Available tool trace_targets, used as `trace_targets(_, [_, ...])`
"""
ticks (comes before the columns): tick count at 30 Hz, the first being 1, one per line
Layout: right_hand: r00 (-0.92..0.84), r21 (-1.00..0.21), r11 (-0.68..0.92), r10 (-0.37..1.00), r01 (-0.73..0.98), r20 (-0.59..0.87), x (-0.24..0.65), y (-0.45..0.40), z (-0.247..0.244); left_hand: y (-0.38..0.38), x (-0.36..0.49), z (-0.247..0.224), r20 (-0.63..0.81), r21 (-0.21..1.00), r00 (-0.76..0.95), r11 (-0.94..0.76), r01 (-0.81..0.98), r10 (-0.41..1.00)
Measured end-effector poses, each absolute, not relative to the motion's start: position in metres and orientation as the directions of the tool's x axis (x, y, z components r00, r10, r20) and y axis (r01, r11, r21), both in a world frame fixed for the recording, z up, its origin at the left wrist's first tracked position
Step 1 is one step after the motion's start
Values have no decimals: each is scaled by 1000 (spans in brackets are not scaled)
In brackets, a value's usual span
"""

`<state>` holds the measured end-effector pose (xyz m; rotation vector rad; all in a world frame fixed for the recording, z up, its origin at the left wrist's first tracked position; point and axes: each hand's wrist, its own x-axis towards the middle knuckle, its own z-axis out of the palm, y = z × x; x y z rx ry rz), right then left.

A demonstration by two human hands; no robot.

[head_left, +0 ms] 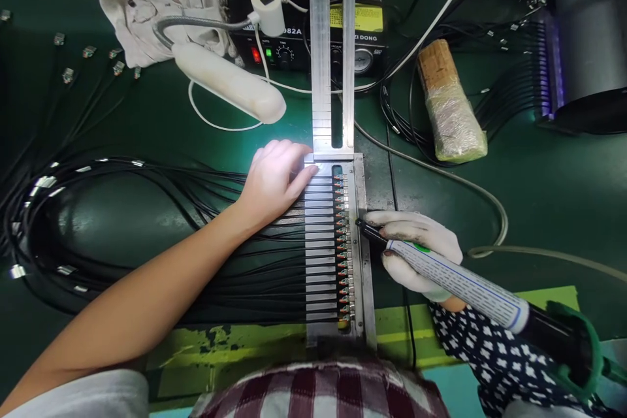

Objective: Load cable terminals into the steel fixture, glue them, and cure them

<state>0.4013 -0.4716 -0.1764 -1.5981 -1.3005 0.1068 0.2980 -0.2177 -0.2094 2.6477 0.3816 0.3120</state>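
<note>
Two hands at work before me: L hand (274,177) rests on far corner of jig (360,177), can't tell if gripping; gloved R hand (430,235) clasps syringe (463,289), tip beside connectors (343,264) lined up in jig on table (543,209). Prob. dispensing step; next move needs steady tip aim.

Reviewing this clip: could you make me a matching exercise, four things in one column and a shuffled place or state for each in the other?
Things
1. Left hand
2. Right hand
3. Lamp
4. Block

Places and states
A. Gloved in white, gripping a pen-like tool
B. Partly wrapped in clear film, on the right side of the picture
C. On a bent metal neck, left of the upright metal frame
D. Bare, at the far end of the row of black cables

Pairs: 1-D, 2-A, 3-C, 4-B
</note>
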Motion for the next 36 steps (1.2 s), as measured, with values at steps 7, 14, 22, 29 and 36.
trace_targets(7, [387, -721, 116, 780, 683, 492, 402, -469, -186, -219, 298, -209, 148, 458, 935, -860, 224, 322])
trace_targets(14, [394, -727, 110, 780, 678, 486, 402, -468, -183, -220, 299, -207, 130, 464, 934, -853, 240, 333])
trace_targets(22, [378, -728, 144, 778, 670, 502, 402, -471, -185, -220, 298, -206, 130, 460, 937, -857, 233, 325])
trace_targets(29, [378, -724, 123, 787, 679, 487, 403, -470, -184, -220, 299, -206, 131, 460, 935, -855, 238, 330])
trace_targets(36, [406, -739, 115, 774, 664, 485, 403, -468, -186, -220, 299, -206, 123, 463, 935, -852, 243, 333])
